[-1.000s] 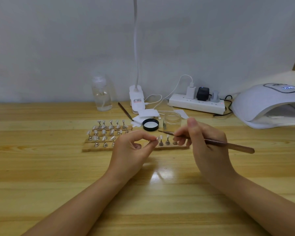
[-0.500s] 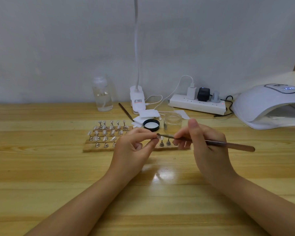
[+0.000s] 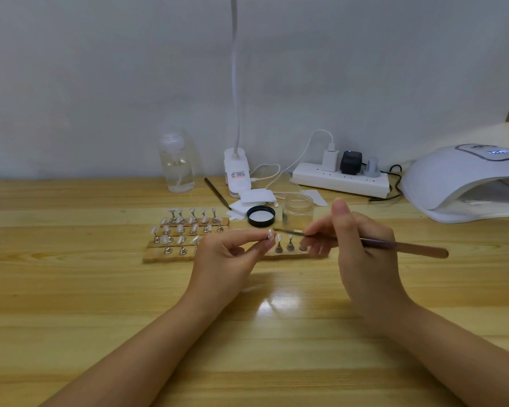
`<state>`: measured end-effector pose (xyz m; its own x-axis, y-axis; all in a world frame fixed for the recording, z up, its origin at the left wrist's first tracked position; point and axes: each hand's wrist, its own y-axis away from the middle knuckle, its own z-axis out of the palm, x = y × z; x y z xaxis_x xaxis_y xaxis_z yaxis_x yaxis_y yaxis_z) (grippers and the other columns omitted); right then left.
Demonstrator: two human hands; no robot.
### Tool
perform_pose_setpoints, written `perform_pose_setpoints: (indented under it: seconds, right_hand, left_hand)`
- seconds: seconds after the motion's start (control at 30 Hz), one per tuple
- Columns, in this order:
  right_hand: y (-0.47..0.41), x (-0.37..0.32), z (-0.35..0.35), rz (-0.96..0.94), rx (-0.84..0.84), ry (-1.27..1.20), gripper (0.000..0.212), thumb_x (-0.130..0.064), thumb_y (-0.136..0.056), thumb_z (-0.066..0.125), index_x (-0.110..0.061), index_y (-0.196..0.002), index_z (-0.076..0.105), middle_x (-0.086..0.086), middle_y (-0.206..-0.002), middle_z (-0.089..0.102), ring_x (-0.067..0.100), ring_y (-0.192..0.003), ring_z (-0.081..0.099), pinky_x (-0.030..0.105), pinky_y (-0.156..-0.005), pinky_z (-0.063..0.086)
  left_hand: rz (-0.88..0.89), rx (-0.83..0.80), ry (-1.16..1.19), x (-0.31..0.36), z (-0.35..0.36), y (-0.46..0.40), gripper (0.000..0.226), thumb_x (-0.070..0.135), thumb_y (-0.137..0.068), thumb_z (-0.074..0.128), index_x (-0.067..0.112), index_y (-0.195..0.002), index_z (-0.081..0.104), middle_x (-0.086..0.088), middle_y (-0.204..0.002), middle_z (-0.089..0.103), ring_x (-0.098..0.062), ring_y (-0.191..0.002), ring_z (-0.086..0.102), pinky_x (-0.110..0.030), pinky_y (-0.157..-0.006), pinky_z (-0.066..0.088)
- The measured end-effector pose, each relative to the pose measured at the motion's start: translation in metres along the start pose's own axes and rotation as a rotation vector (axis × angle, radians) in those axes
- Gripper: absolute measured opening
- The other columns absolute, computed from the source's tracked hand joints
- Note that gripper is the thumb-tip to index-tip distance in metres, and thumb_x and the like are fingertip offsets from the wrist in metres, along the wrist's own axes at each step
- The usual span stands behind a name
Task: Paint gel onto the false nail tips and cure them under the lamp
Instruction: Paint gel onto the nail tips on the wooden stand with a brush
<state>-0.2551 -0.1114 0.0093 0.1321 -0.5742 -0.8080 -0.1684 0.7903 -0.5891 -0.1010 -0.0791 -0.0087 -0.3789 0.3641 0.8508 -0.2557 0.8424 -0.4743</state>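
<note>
In the middle of the frame our left hand (image 3: 227,259) pinches one false nail tip (image 3: 270,234) between thumb and forefinger. Our right hand (image 3: 362,251) grips the brush (image 3: 394,245), and its bristle end is just beside the tip. The other tips stand on the wooden board (image 3: 159,255) behind our hands. The curing lamp (image 3: 453,183) sits at the right edge.

The table (image 3: 100,289) is yellow wood, smooth and shiny where the light hits it. The little nail stands (image 3: 279,247) look like shiny metal on a rough wooden board (image 3: 159,255), and the nail tips (image 3: 165,238) may be clear plastic. The lamp (image 3: 453,183) is smooth white plastic, the jar (image 3: 298,211) looks like clear glass, and the brush (image 3: 409,248) handle is dull brown.
</note>
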Motion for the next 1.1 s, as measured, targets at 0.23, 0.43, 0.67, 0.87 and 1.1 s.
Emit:
perform_pose_setpoints:
  seconds: [0.23,0.43,0.67,0.87,1.1]
  right_hand:
    - [0.0005,-0.0006,0.0018,0.026,-0.012,-0.031,0.042,-0.035,-0.089,0.041,-0.017,-0.061,0.066,0.001,-0.053,0.064,0.008,-0.047,0.059,0.014,-0.048,0.046]
    - [0.0006,-0.0003,0.0014,0.048,-0.023,-0.034,0.043,-0.039,-0.087,0.042,-0.017,-0.06,0.066,0.004,-0.053,0.064,0.01,-0.047,0.06,0.016,-0.047,0.047]
    - [0.0008,-0.0002,0.0024,0.041,-0.057,-0.012,0.04,-0.035,-0.088,0.044,-0.018,-0.06,0.066,0.001,-0.053,0.064,0.008,-0.047,0.059,0.014,-0.048,0.046]
    - [0.0,0.0011,0.0018,0.0,-0.047,0.023,0.037,-0.037,-0.089,0.048,-0.017,-0.065,0.067,0.002,-0.06,0.066,0.008,-0.053,0.061,0.014,-0.052,0.047]
    - [-0.0007,0.0044,0.0002,-0.07,-0.071,0.079,0.038,-0.04,-0.087,0.041,-0.018,-0.069,0.067,0.0,-0.064,0.066,0.007,-0.056,0.061,0.013,-0.054,0.045]
  left_hand:
    - [-0.017,0.001,0.004,0.002,-0.0012,-0.0004,0.017,0.013,-0.071,0.072,0.028,-0.08,0.072,0.019,-0.075,0.07,-0.032,-0.069,0.065,-0.042,-0.066,0.054]
    - [-0.004,-0.009,0.001,0.0027,-0.002,-0.0004,0.014,0.026,-0.068,0.068,0.033,-0.079,0.07,0.024,-0.076,0.069,-0.04,-0.07,0.062,-0.043,-0.067,0.054]
    - [0.004,-0.007,-0.017,-0.0006,-0.0021,-0.0001,0.017,0.013,-0.073,0.071,0.024,-0.085,0.072,0.018,-0.079,0.069,-0.029,-0.069,0.065,-0.038,-0.066,0.055]
    - [0.016,-0.017,0.007,-0.0009,-0.002,-0.0003,0.017,0.01,-0.074,0.069,0.022,-0.086,0.071,0.012,-0.079,0.071,-0.017,-0.068,0.066,-0.036,-0.063,0.056]
    - [0.022,-0.003,0.001,0.002,-0.0003,-0.0014,0.02,0.01,-0.076,0.068,0.03,-0.079,0.071,0.018,-0.078,0.069,-0.045,-0.063,0.055,-0.055,-0.056,0.046]
